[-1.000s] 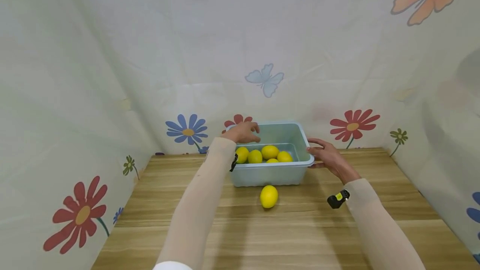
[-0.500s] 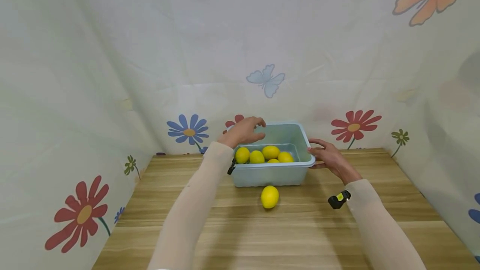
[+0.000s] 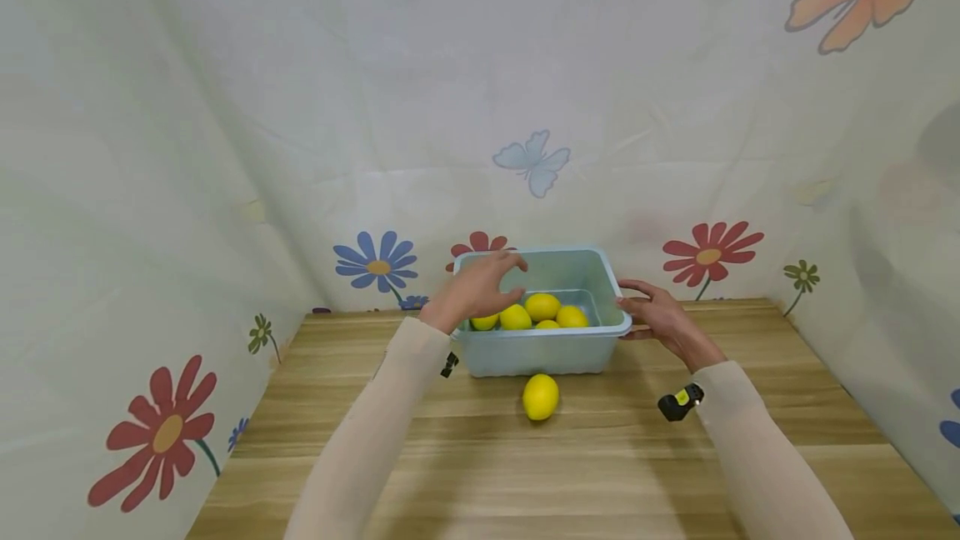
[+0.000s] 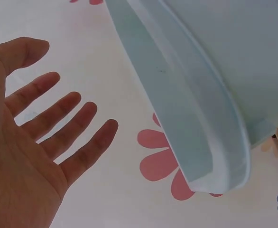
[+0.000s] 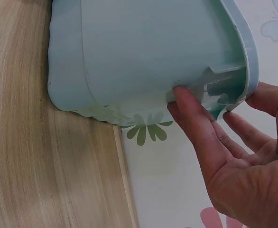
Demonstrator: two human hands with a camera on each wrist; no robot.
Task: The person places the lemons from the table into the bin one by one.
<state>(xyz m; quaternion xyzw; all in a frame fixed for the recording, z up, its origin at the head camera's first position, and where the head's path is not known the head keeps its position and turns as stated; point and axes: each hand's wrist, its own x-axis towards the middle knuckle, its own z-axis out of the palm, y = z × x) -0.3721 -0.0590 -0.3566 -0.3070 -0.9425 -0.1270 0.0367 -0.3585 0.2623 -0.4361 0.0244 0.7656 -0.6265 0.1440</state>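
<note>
A pale blue plastic bin point(image 3: 536, 355) stands on the table with several yellow lemons point(image 3: 542, 307) inside. One more lemon point(image 3: 540, 397) lies on the table just in front of it. My left hand point(image 3: 480, 288) hovers over the bin's left side, thumb and fingers apart. Nothing is in that palm point(image 4: 27, 161) in the left wrist view, where the bin's rim point(image 4: 215, 104) is beside the fingertips. At the right end of the bin, my right hand point(image 3: 662, 319) holds the rim, thumb on the edge and fingers point(image 5: 193, 114) against the outer wall below.
The wood-grain table point(image 3: 517, 482) ends at a pale curtain point(image 3: 420, 107) printed with flowers and butterflies. The curtain stands close behind the bin and also along both sides.
My left hand has risen slightly, then come down and back toward me over the bin's left part. My right hand, the bin and the lemons stay where they were.
</note>
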